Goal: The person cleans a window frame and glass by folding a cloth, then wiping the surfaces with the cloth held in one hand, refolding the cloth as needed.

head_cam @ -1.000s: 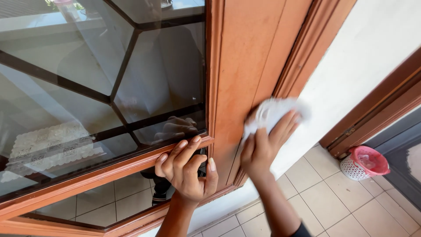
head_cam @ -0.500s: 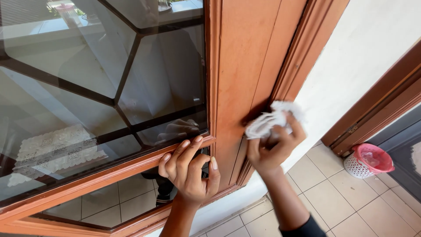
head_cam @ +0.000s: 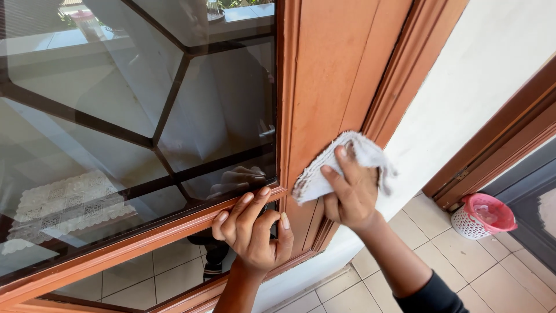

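My right hand (head_cam: 350,194) grips a crumpled white cloth (head_cam: 324,171) and presses it against the upright of an orange-brown wooden window frame (head_cam: 324,75). My left hand (head_cam: 253,229) rests on the frame's lower rail, fingers curled over its edge just below the glass. The glass pane (head_cam: 133,104) has dark bars in a geometric pattern and shows reflections.
A white plastered wall (head_cam: 480,75) lies to the right of the frame. A small white basket with a pink top (head_cam: 482,215) stands on the beige floor tiles (head_cam: 440,255) by another wooden door frame (head_cam: 498,139) at the right.
My right hand has pulled the cloth leftward and a little lower across the frame's upright, bunching it in the fingers. My left hand has stayed on the lower rail.
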